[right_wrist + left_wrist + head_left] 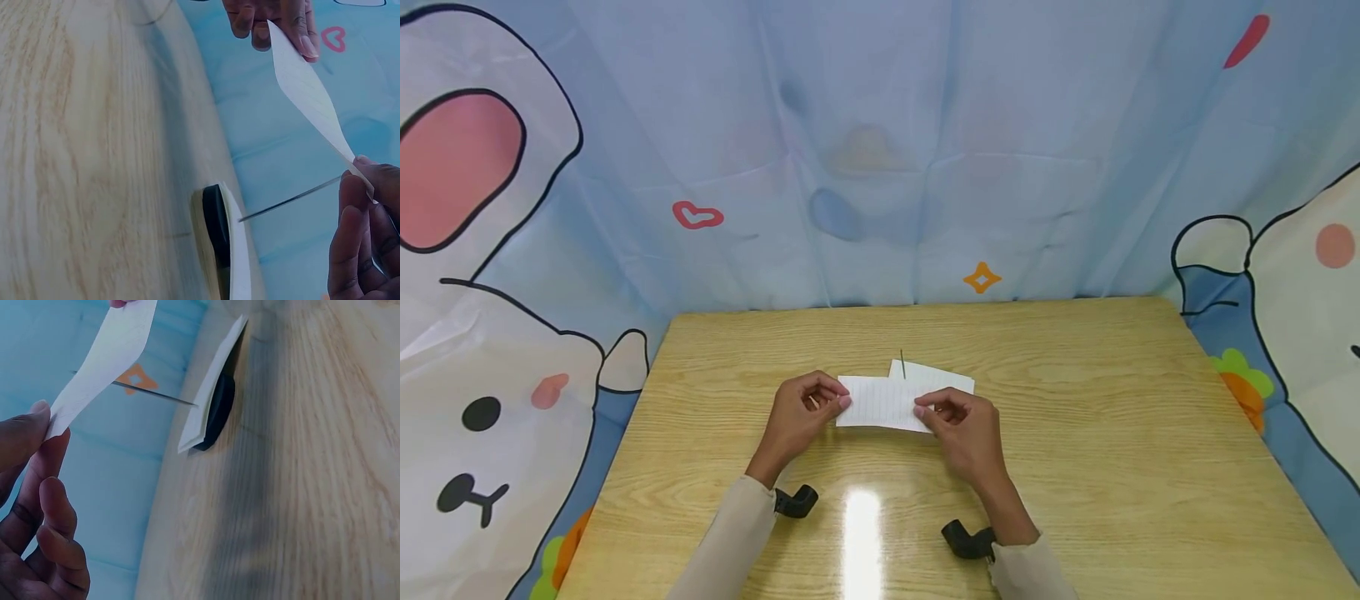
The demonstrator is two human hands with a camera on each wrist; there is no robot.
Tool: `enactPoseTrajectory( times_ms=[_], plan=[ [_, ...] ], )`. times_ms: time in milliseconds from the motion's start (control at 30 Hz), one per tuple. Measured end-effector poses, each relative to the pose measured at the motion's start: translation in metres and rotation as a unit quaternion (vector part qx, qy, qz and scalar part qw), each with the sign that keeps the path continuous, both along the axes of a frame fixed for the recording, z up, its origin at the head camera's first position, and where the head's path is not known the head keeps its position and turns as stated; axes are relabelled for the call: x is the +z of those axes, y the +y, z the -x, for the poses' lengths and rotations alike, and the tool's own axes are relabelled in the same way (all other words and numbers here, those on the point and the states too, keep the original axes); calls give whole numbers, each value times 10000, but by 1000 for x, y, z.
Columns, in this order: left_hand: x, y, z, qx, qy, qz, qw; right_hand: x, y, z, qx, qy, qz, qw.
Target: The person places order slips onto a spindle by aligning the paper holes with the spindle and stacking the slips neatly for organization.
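A lined white paper slip point(880, 402) is stretched between both hands above the table. My left hand point(801, 417) pinches its left end between thumb and fingertips, and my right hand point(966, 429) pinches the right end the same way. Just beyond the slip stands a paper spike with a thin metal pin point(156, 395) and a round black base point(220, 412). White paper point(951, 379) lies on that base, with the pin rising out of it. In the head view the pin's upper part shows past the slip's far edge; the slip hides the lower part.
The wooden table point(1112, 433) carries a bright light reflection near its front. A blue curtain point(880, 125) with cartoon prints hangs behind and along the sides. Black wrist cameras point(968, 540) sit on both forearms.
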State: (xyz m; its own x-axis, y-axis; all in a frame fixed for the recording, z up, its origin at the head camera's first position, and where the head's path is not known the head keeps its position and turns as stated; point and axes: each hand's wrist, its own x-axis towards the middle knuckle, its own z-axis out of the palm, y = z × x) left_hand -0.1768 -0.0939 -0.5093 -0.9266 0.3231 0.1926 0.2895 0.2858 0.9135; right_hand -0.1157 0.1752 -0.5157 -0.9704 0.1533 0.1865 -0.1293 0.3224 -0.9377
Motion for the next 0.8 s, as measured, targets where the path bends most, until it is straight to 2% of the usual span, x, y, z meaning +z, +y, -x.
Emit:
enactPoseTrajectory(
  times_ms=[200,533,800],
  plan=[
    [6,5,4,30,62,-22,10000,7,4,2,-60,54,116,9999],
    [19,16,10,-71,-119,-230,9996,16,14,6,-69,190,173,9996],
    [28,23,15,-121,65,-109,9998,21,21,9,-167,386,119,9990]
  ],
)
